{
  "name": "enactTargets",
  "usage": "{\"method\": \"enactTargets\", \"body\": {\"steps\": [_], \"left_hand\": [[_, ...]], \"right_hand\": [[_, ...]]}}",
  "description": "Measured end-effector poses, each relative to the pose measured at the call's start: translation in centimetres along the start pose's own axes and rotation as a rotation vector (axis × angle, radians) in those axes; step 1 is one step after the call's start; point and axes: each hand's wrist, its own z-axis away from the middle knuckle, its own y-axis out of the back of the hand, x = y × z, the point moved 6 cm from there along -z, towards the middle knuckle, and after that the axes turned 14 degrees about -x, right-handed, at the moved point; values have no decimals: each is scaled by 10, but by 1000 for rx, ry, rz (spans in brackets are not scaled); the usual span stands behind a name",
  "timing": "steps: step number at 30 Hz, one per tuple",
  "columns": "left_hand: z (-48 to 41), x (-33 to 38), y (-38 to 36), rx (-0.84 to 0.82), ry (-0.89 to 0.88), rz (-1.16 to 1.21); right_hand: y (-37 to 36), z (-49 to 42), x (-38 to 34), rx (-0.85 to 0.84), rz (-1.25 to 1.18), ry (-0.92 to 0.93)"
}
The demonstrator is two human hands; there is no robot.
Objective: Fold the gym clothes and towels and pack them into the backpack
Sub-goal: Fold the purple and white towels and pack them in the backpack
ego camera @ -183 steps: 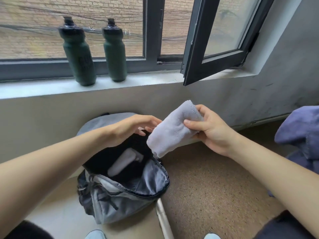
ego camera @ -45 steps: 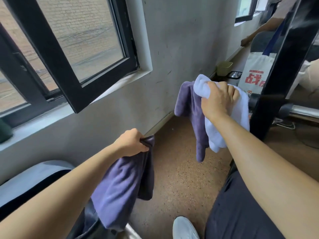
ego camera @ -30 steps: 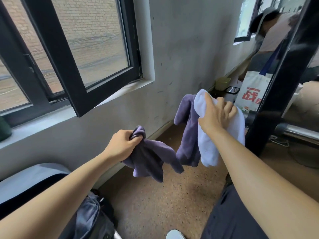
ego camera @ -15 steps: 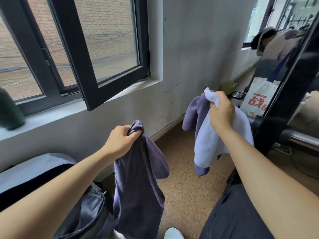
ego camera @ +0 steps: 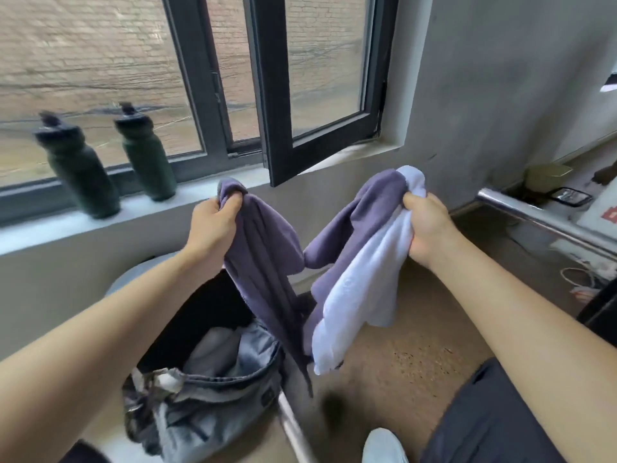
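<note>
A purple towel point(ego camera: 267, 259) hangs in the air between my two hands. My left hand point(ego camera: 213, 225) grips one upper corner of it. My right hand point(ego camera: 425, 225) grips its other end together with a white towel point(ego camera: 360, 295), which droops below that hand. Under the towels, the grey backpack point(ego camera: 207, 406) stands open on the bench, with a pale rolled cloth point(ego camera: 217, 352) visible inside.
Two dark green bottles point(ego camera: 80, 172) point(ego camera: 148, 155) stand on the windowsill at left. An open black window sash point(ego camera: 317, 152) juts inward above the towels. A metal rail point(ego camera: 547, 225) runs at right. Brown speckled floor point(ego camera: 417, 362) lies below, with my white shoe point(ego camera: 384, 446).
My view has swung left and down, bringing the backpack and bottles into sight. Both hands have carried the purple and white towels over above the open backpack, still gripping them.
</note>
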Motion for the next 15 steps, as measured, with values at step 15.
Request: {"method": "enactTargets", "body": {"steps": [15], "left_hand": [[25,-40,183,123,134,472]], "right_hand": [[-204,-61,25,-250,685,490]]}}
